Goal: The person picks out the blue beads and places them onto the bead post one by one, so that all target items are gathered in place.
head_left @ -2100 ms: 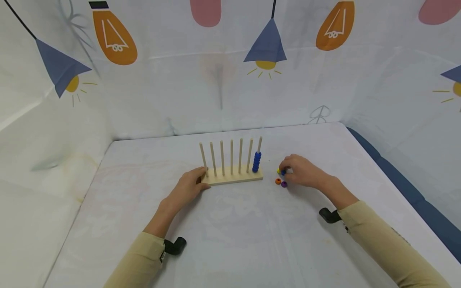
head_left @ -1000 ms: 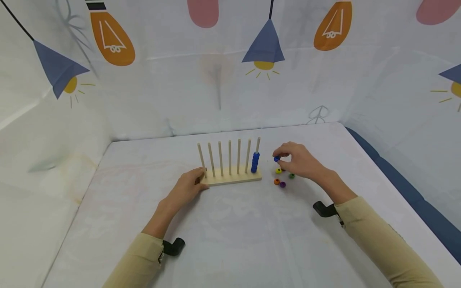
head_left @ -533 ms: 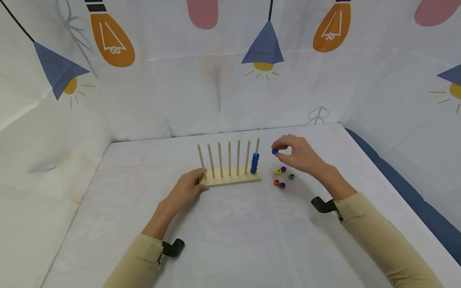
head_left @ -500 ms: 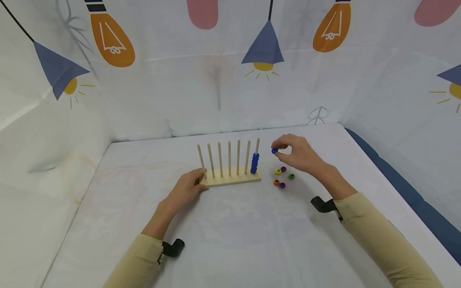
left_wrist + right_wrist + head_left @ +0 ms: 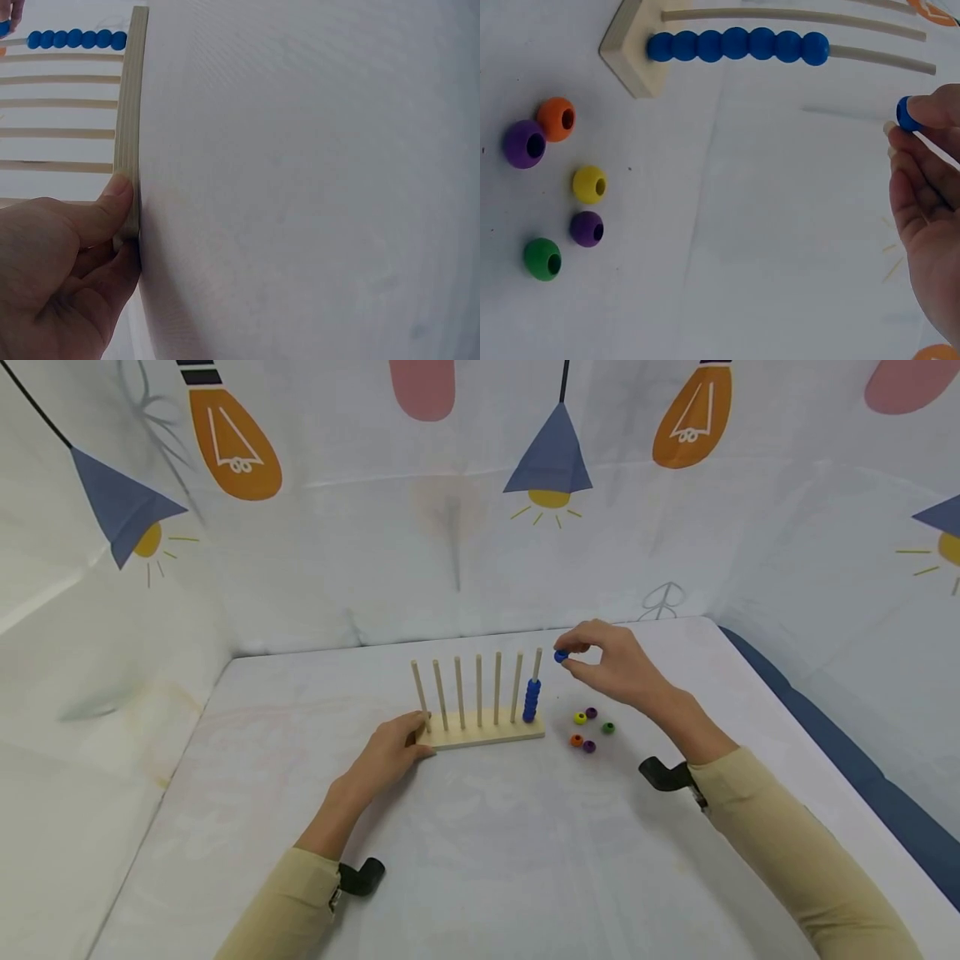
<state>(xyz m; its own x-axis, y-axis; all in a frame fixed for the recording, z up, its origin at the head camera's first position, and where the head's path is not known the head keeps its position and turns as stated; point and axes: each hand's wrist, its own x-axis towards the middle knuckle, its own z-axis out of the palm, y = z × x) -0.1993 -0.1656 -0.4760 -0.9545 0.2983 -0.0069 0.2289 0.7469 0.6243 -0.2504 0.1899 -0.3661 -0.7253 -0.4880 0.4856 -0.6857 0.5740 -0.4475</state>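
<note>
A pale wooden peg board [image 5: 491, 732] with a row of upright pegs stands mid-table. Its right-hand peg carries a stack of several blue beads [image 5: 736, 43], with bare peg above them; the other pegs hold none. My left hand [image 5: 384, 758] grips the board's left end, thumb on one face and fingers on the other, as the left wrist view shows [image 5: 67, 262]. Between thumb and fingertips of my right hand [image 5: 618, 664], a single blue bead [image 5: 561, 656] is pinched, raised just right of the loaded peg's top and apart from it.
Right of the board, loose beads lie on the white table [image 5: 480, 860]: yellow [image 5: 590, 184], orange [image 5: 556, 118], green [image 5: 542, 259] and two purple ones [image 5: 587, 229]. A white printed sheet [image 5: 360, 552] rises behind the table's far edge.
My right hand has picked a blue bead from the loose group, lifted it and carried it left toward the loaded peg's top. My left hand has kept its hold on the board.
</note>
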